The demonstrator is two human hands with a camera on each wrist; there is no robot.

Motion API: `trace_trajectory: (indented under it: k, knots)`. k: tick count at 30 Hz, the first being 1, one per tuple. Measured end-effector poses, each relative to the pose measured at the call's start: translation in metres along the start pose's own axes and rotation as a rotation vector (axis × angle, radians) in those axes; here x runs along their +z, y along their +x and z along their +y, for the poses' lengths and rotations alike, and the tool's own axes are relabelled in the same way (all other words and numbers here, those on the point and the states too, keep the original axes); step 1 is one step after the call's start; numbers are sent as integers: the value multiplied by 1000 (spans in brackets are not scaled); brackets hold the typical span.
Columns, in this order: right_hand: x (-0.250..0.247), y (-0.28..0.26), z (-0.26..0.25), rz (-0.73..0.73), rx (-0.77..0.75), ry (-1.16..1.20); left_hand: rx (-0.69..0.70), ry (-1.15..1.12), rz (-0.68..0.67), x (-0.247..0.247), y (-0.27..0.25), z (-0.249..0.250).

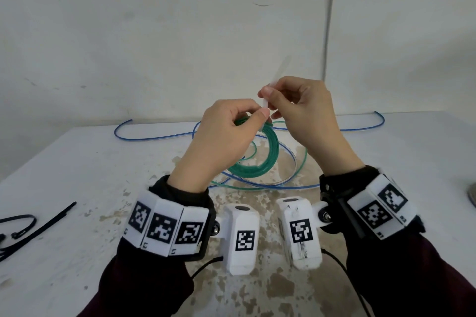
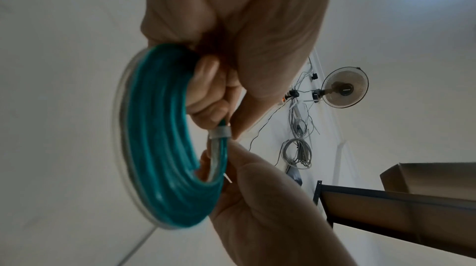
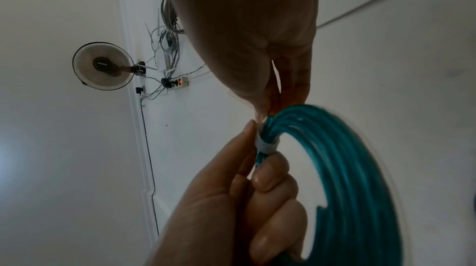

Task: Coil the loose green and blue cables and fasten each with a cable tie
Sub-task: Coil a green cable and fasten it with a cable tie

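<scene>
While left hand [image 1: 226,134] grips glossy green coil [image 1: 260,162], right hand [image 1: 301,113] pinches translucent, seemingly ribbed tie [image 1: 277,77].

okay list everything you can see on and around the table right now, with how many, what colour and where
green cable coil: one, green, held up over the table's middle, a white tie round it
white cable tie: one, white, wrapped round the coil, its tail pointing up
loose green cable: one, green, on the table under the coil
blue cable: one, blue, uncoiled across the far table
black cable ties: a few, black, near the left table edge
table: one, white, worn patches
wall fan: one, dark-rimmed, on the wall
left hand: grips the coil
right hand: pinches the tie's tail
</scene>
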State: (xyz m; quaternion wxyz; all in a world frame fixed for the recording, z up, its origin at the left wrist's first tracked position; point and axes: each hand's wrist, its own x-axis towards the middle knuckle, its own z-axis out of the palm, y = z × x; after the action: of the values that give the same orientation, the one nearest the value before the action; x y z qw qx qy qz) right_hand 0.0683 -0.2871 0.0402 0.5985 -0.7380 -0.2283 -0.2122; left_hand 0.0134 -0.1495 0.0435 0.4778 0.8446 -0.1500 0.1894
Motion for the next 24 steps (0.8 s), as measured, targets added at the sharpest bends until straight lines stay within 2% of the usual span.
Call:
trace_trajectory:
  k: [3,8,10,13,15,17,19,24]
  knots:
    - [2,-1,2,-25,25,-22,22,98,17,4,-3,0]
    - [-11,4,-4,-1,53,-13,-172,-392,-110,12,-1,4]
    - [-17,4,-9,2,43,38,-225,-498,-109,13,1,2]
    - [-14,-1,-19,-8,-101,-31,-287,-533,-23,14,6,-3]
    - [-6,-7,-25,-81,-182,-114,-306,-545,57,12,8,-7]
    - [1,-10,-27,-151,-196,-138,-297,-524,104,9,9,-11]
    - [0,-6,-23,-148,-154,-104,-280,-496,82,7,8,-11]
    - [0,-5,-19,-17,-126,-134,-273,-475,-94,3,7,0]
